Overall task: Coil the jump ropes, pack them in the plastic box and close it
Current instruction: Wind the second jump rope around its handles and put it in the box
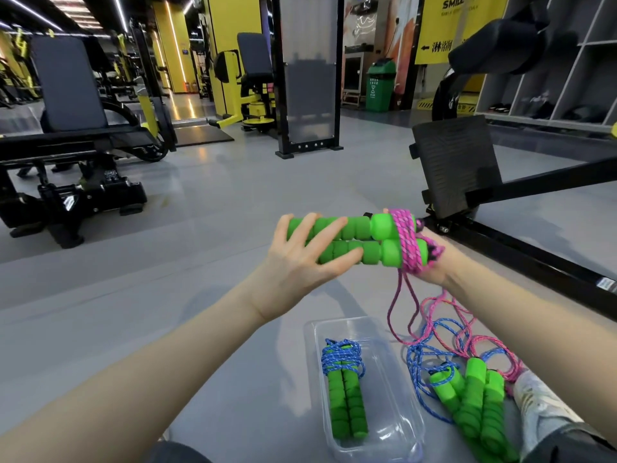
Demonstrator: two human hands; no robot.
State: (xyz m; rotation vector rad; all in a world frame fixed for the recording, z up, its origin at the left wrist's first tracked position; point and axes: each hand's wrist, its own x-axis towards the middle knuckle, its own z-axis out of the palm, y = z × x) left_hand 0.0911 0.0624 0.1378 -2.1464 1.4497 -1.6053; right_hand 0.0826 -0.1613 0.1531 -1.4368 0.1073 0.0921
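Pink jump rope, gripped by right hand, rests its handles against spread left hand.

Handles grn; rope pink, speckled; boxed rope blue; box clear.

A pink jump rope is partly wound round its paired green handles, the rest trailing down. A coiled blue rope is laid in the open clear plastic box; loose ropes are tangled beside it.
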